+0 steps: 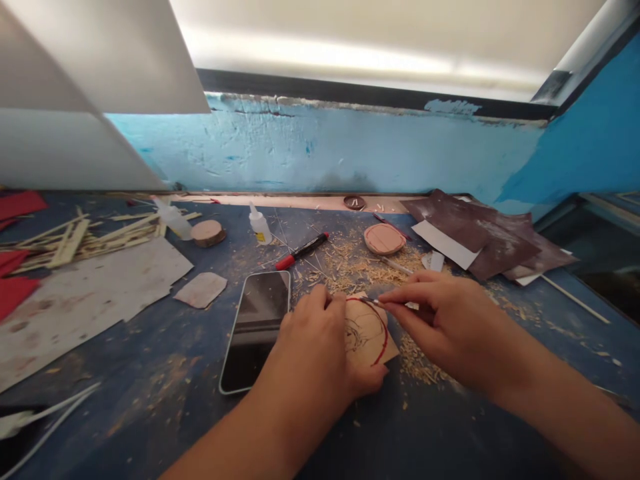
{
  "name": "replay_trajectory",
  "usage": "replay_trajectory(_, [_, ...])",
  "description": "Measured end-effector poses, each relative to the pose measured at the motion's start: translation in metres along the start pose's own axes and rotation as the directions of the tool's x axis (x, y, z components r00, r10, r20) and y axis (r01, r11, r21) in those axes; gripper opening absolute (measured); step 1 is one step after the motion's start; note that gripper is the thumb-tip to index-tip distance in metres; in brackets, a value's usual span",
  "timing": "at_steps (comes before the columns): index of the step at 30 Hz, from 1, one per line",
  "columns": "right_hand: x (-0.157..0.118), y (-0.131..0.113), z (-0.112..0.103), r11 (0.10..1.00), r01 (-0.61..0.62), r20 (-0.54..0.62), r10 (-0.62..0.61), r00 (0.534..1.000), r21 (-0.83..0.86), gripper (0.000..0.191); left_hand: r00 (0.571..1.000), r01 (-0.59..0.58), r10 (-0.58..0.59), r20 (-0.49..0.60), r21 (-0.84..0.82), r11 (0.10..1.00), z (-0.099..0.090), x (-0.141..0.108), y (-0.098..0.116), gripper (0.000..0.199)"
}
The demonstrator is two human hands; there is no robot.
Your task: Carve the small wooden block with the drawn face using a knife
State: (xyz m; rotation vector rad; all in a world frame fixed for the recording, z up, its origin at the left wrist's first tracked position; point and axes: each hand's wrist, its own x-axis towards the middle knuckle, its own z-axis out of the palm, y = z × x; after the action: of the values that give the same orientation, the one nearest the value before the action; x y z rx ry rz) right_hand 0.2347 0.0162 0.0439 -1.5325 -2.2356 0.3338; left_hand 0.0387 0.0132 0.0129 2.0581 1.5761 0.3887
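Left forearm (245,437): rising from the bottom edge, lower center.
Left hand (317,347): closed about the wooden piece, fingers at its upper left, thumb on its lower edge.
Wooden piece (367,333): pale, on the counter (310,447) right of center; curved red line, dark drawn marks.
Right hand (450,317): fingertips pinched on a slim tool (371,302), its end at the red line near the upper edge.
Phone (257,327): pale rim, dark screen, just beside the left hand.
Marker (303,251): black and red, lying slantwise beyond the hands.
Bottles: one small, white, yellow-labelled (260,225), upright; another (173,219), tilted, farther left.
Wood slices: one (209,233) beside the tilted bottle; another (384,239), red-lined, beyond the right hand.
Shavings (423,360): scattered around the wooden piece and beyond.
Sandpaper sheets (495,233): brown, overlapping, right side.
Sticks (75,241): loose pile, left side, behind a stained grey sheet (95,300).
Cables (60,413): white, lower left corner.
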Motion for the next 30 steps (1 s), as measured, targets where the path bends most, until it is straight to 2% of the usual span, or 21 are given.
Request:
replay_trajectory(7, [0.0, -0.011, 0.004, 0.997, -0.061, 0.043, 0.063, 0.997, -0.051, 0.025, 1.0, -0.025, 0.025, 0.005, 0.001, 1.0, 0.003, 0.003, -0.002, 0.06])
replay_trajectory(10, [-0.003, -0.015, 0.011, 0.994, -0.093, 0.018, 0.094, 0.995, -0.057, 0.028, 0.999, -0.042, 0.042, -0.01, -0.007, 0.999, 0.006, 0.003, -0.005, 0.058])
replay_trajectory(16, [-0.006, -0.013, 0.027, 0.998, -0.065, -0.011, 0.065, 0.998, -0.014, 0.028, 0.999, -0.049, 0.049, 0.006, 0.0, 0.999, 0.005, 0.001, -0.002, 0.052])
replay_trajectory(18, [-0.001, -0.013, 0.033, 0.998, -0.059, -0.014, 0.059, 0.998, 0.005, 0.028, 0.998, -0.064, 0.064, 0.027, 0.007, 0.998, 0.004, 0.001, 0.001, 0.05])
replay_trajectory(21, [0.01, -0.012, 0.039, 0.998, -0.054, -0.024, 0.054, 0.998, 0.011, 0.028, 0.996, -0.092, 0.092, 0.0, 0.019, 0.996, 0.003, 0.001, 0.003, 0.049])
replay_trajectory(24, [0.014, -0.009, 0.034, 0.999, -0.047, -0.032, 0.048, 0.998, 0.014, 0.026, 0.995, -0.099, 0.099, 0.004, 0.012, 0.995, 0.0, -0.001, 0.002, 0.048])
replay_trajectory(30, [0.0, 0.002, 0.006, 0.999, -0.034, -0.023, 0.034, 0.999, 0.004, 0.024, 0.997, -0.069, 0.068, 0.023, 0.004, 0.998, -0.004, -0.009, 0.001, 0.058])
